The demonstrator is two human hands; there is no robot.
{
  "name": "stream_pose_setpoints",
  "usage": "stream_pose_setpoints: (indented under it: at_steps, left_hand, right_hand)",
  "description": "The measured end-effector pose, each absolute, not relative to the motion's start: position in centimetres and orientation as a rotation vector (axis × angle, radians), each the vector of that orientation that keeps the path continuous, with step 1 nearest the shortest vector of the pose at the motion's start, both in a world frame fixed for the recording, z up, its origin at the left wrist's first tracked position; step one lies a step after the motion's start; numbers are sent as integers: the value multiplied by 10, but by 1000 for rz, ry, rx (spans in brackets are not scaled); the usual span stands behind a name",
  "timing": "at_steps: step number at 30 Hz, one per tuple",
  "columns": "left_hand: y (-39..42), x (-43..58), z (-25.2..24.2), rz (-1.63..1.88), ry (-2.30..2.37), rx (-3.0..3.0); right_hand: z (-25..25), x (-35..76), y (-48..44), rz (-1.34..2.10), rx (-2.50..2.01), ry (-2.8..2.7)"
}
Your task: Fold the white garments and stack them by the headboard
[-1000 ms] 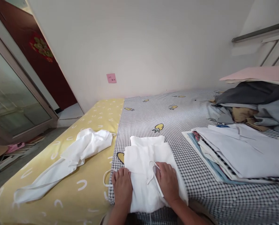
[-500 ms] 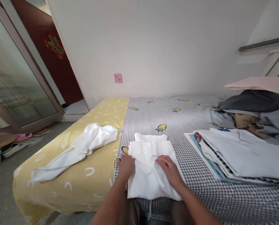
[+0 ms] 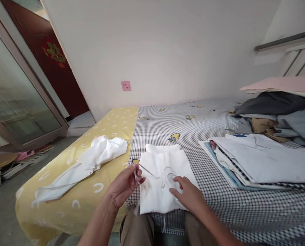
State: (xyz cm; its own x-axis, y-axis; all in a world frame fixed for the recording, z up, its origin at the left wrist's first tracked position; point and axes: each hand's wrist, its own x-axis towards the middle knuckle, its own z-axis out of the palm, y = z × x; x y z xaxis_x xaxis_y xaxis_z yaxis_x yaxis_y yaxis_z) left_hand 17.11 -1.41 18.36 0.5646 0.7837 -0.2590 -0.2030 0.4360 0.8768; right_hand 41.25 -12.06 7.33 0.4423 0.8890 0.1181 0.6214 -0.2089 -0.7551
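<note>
A folded white garment [image 3: 154, 201] lies flat on the checked bedding before my knees, with thin white drawstrings loose over its top. My left hand [image 3: 128, 182] is raised at the garment's left edge, its fingers pinching a white drawstring [image 3: 148, 171] that runs across to the middle of the cloth. Over the garment's right half is my right hand [image 3: 186, 193], thumb and forefinger apart around a looped string [image 3: 169, 175]; nothing is visibly gripped there. One string end hangs off the near edge.
Left on the yellow sheet [image 3: 91, 198] lies a crumpled white garment [image 3: 101, 152]. To the right are a stack of folded shirts [image 3: 270, 160] and a heap of dark clothes [image 3: 275, 107]. A pink note [image 3: 126, 85] is on the wall.
My left hand has lifted from the garment's left edge, turned over and drawn up a drawstring. The right hand has moved slightly nearer me, its fingers now apart.
</note>
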Motion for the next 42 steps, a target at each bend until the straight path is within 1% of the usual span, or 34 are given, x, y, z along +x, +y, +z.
stream_pose_setpoints:
  at_steps: [3, 5, 7, 10, 13, 15, 18, 20, 22, 24, 27, 30, 33, 36, 42]
  left_hand:
    - [-21, 178, 189, 765, 683, 728]
    - [-24, 178, 187, 806, 691, 694]
    - [-26, 176, 182, 842, 714, 692]
    - [-27, 176, 179, 859, 743, 737]
    - [-24, 187, 190, 837, 747, 787]
    - [-20, 199, 205, 803, 746, 869]
    - [-12, 213, 225, 745, 869, 1237]
    - [-10, 218, 229, 719, 1142, 1658]
    - [-12, 219, 224, 667, 1462, 2100]
    - [-18, 220, 215, 592, 1637, 2395]
    - [-29, 226, 205, 575, 1579, 2566]
    - [-34, 235, 200, 620, 1541, 2634]
    - [-35, 241, 195, 470, 1475, 2659]
    - [-41, 243, 189, 290, 1321, 2641]
    - [-61, 259, 178, 236, 1150, 2608]
  right_hand:
    - [76, 409, -121, 568, -1786, -1193]
    - [85, 417, -122, 696, -1666, -1031]
    - [96, 428, -125, 749, -1582, -866]
    - [101, 439, -125, 646, -1570, -840]
    - [89, 438, -111, 455, -1716, -1073]
    - [79, 433, -96, 397, -1840, -1203]
    - [73, 429, -76, 384, -1976, -1213]
    - [77, 431, -72, 355, -1980, -1183]
    - [87, 436, -76, 331, -1894, -1188]
    - [98, 440, -87, 332, -1749, -1190]
    - [113, 440, -106, 453, -1542, -1095]
    - [126, 432, -120, 732, -1415, -881]
    - [138, 424, -128, 948, -1252, -634]
    - [150, 418, -135, 1027, -1151, -570]
    - [159, 412, -138, 1051, -1086, -637]
